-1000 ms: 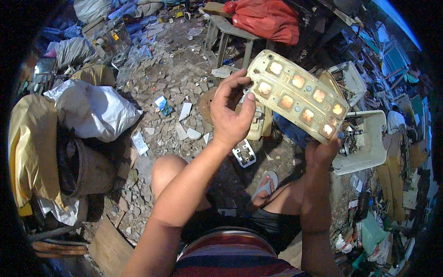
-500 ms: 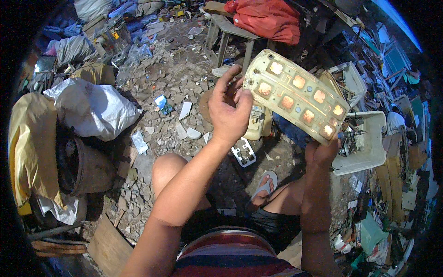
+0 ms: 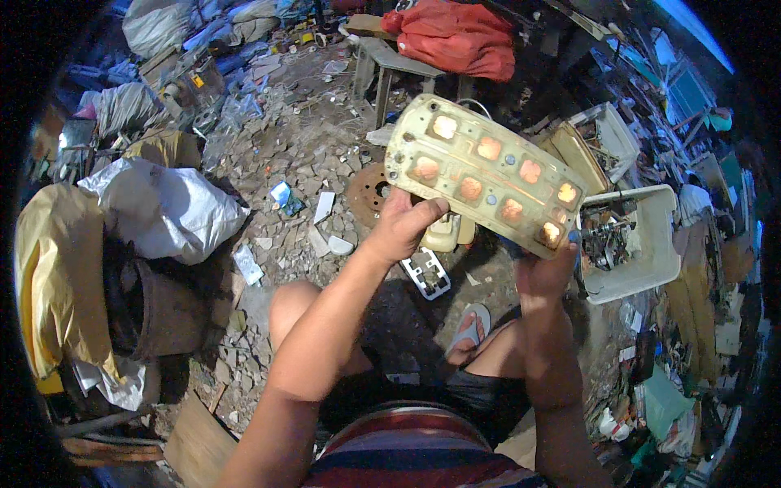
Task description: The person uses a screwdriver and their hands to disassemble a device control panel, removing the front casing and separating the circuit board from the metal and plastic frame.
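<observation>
A flat, pale yellowish panel (image 3: 499,177) with several copper-coloured patches is held up in front of me, tilted down to the right. My left hand (image 3: 397,232) grips its near left edge, thumb on top and fingers hidden underneath. At the lower right corner, my right hand (image 3: 547,272) is closed on the panel, its fingers partly hidden. Below the panel, a cream plastic housing (image 3: 441,237) lies partly covered on the ground. Nearer my feet is a white cut-out plastic frame (image 3: 427,275). Beside the left hand, a rusty round disc (image 3: 362,195) shows in part.
A white bin (image 3: 643,286) of metal scraps stands to the right, with another pale bin (image 3: 625,138) behind it. Farther back, a red sack (image 3: 468,37) rests by a wooden stool (image 3: 390,55). White sacks (image 3: 163,207) and a dark bucket (image 3: 183,313) stand left. Broken shards cover the ground.
The panel has moved left and slightly down. My left hand, earlier raised at its left end with fingers showing, now holds the near edge from below. The right hand has shifted left with it.
</observation>
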Available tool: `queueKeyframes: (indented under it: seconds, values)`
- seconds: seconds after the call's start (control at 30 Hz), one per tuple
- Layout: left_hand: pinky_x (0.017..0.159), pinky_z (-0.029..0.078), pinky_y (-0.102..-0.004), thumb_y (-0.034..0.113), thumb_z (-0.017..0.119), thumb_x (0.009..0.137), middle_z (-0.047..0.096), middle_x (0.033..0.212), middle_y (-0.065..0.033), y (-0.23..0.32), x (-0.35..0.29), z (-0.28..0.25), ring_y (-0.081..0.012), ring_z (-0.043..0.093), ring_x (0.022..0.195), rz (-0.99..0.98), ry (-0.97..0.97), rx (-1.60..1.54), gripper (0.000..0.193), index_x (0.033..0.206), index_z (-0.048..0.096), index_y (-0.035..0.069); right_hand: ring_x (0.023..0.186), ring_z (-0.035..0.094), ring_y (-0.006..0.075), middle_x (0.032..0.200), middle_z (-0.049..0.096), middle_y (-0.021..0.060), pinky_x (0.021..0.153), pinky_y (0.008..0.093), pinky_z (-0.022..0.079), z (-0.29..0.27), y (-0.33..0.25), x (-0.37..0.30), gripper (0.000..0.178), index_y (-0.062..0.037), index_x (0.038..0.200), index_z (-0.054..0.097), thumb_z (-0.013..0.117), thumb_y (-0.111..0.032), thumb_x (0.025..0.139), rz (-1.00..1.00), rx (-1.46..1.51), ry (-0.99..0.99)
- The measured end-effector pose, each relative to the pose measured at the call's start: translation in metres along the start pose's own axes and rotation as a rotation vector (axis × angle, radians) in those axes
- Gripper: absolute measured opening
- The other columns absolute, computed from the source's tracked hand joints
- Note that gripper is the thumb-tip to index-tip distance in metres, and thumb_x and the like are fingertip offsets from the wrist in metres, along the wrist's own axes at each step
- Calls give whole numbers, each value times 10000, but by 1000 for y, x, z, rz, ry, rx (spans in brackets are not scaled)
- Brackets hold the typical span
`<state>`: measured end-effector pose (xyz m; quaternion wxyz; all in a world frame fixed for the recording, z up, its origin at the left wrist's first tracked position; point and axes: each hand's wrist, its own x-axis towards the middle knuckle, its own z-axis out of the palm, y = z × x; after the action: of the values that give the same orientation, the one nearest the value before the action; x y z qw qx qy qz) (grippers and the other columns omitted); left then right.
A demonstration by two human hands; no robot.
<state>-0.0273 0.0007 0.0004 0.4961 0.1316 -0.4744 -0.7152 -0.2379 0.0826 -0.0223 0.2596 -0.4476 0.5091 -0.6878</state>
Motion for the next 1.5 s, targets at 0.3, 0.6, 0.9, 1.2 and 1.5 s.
queueKeyframes:
  seconds: [0.3,0.6,0.9,1.2,1.5]
  values:
    - [972,378,-335,104,614,769,521,1225,-96,6,-4,-4,-195,494,1135,-63,-77,-42,555,1275,413,-2,1012,570,242,1098,586,108,898,406,450,23,-31,-4,320,11,1132,546,549,-158,860,38,525,61]
    - [946,403,-327,91,627,770,556,1176,-85,2,-3,-4,-180,526,1090,-48,-62,57,522,1247,437,-2,947,591,235,1046,600,110,839,395,477,25,-33,-4,274,-19,1081,571,578,-159,845,150,533,139]
    - [909,436,-312,29,621,778,583,1135,-71,9,-5,-3,-157,553,1037,-125,-82,23,470,1221,467,2,899,606,220,1033,608,103,750,366,502,25,-32,-3,292,-27,1098,566,577,-181,851,175,422,172]
    - [889,442,-304,43,648,788,591,1125,-58,11,-4,-1,-144,556,1021,-85,-95,67,433,1195,504,11,899,609,185,1037,604,88,711,303,510,25,-32,0,367,-12,1168,523,567,-207,861,171,384,112]
    - [949,433,-357,95,668,785,546,1195,-104,13,-5,-3,-213,532,1100,-197,-16,-166,549,1267,418,16,887,574,148,979,614,39,816,297,455,18,-37,12,453,4,1139,523,677,-272,815,-103,-80,13]
